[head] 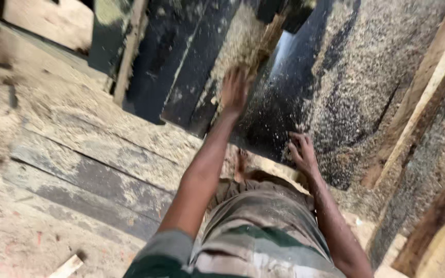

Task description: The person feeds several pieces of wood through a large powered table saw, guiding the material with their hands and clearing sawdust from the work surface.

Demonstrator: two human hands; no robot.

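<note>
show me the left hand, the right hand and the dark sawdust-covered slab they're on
left hand (234, 92), head view, back of the blurred hand
right hand (302, 153), head view, back of the hand, fingers spread
dark slab (336, 77), head view, sawdust-dusted top face

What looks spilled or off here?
Sawdust lies thick across the dark machine table and the floor planks. The left hand is blurred over the sawdust; the right hand rests on the table's edge. A wood offcut lies loose on the floor. No damage shows.
</note>
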